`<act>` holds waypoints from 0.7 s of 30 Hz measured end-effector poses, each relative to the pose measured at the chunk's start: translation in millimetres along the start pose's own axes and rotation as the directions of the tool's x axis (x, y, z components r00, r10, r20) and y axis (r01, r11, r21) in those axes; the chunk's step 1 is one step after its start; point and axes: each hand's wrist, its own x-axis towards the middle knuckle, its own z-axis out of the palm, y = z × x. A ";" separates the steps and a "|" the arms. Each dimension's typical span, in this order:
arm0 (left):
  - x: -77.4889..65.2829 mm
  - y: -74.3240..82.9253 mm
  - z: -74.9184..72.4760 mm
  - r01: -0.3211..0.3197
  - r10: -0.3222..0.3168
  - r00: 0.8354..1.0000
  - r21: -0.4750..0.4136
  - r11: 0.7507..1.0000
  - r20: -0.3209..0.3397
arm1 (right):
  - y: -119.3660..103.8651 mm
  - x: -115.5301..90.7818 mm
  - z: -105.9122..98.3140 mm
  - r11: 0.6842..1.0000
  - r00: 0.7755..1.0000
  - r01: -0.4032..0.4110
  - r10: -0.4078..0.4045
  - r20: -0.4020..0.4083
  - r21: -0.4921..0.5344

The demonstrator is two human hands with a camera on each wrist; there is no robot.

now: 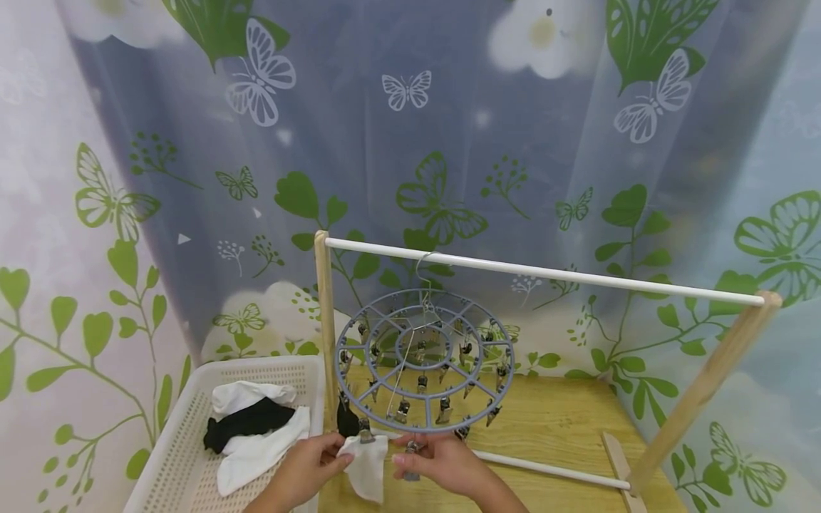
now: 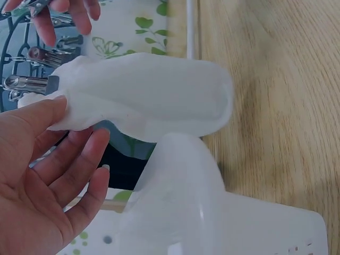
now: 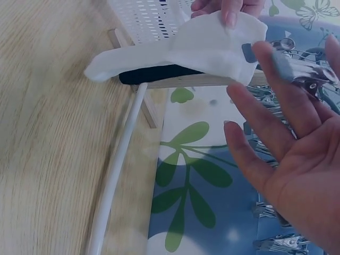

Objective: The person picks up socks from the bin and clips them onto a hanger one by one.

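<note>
A white sock (image 1: 367,470) hangs by one corner from a metal clip (image 1: 365,432) on the round grey hanger (image 1: 428,429). My left hand (image 1: 306,467) pinches the sock's upper edge, its thumb lying on the cloth in the left wrist view. Beside it, my right hand (image 1: 449,463) pinches another clip (image 3: 303,69) between thumb and finger, the other fingers spread. That clip is a short distance from the sock's free upper corner. Behind the white sock hangs a black sock (image 3: 159,74), mostly hidden by it.
The hanger hooks over the white bar (image 1: 545,271) of a wooden-legged rack (image 1: 326,320), with several clips dangling. At left stands a white basket (image 1: 160,456) holding white socks (image 1: 263,452) and a black one (image 1: 250,424). A lower white rail (image 1: 551,470) crosses the wooden table (image 1: 558,406).
</note>
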 end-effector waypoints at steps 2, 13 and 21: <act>0.0 -1.4 0.6 -0.008 0.008 1.000 -0.002 1.000 0.000 | -0.1 0.2 1.4 1.000 1.000 0.001 -0.001 -0.016 -0.003; 0.6 1.1 -2.1 -0.033 0.033 0.999 0.027 0.999 -0.007 | -6.8 -3.0 4.8 0.990 0.995 -0.046 0.034 -0.088 -0.135; 0.1 -2.8 -8.9 0.011 -0.007 0.997 -0.050 0.999 0.080 | -4.3 -7.7 6.7 0.995 0.996 0.003 -0.012 -0.084 -0.102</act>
